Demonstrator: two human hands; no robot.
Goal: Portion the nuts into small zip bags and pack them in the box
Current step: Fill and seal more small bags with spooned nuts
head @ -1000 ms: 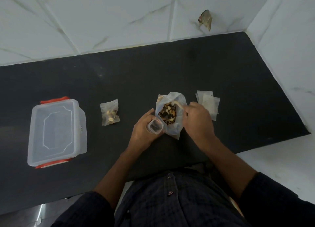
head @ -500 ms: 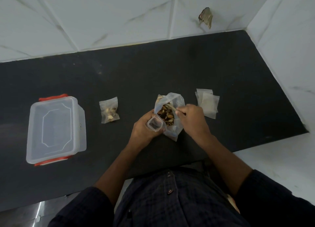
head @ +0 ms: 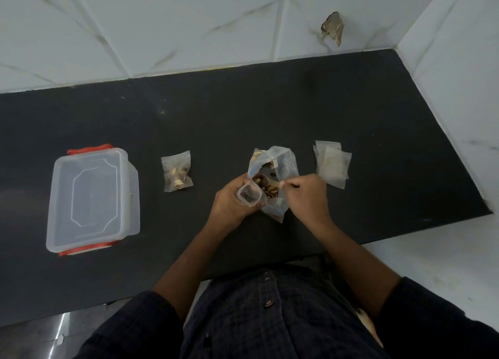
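Black stone tabletop carrying the portioning set-up, with the large bag of nuts taken as landmark. This clear plastic bag stands open at the centre, mixed brown and pale nuts visible inside. Left hand: placed just left of the large bag and touching its mouth, grip curled round a small zip bag whose opening is held spread and faces upward. Right hand: placed just right of the large bag, grip pinched on the handle of a pale spoon, the bowl of which lies inside the large bag among the nuts. Filled small bag: flat on the tabletop to the left of the large bag, well apart from it, nuts showing through. Lidded clear box with red clasps at its far and near ends: farther left again, beyond the filled small bag. Stack of empty zip bags: near the right side of the large bag, overlapping one another.
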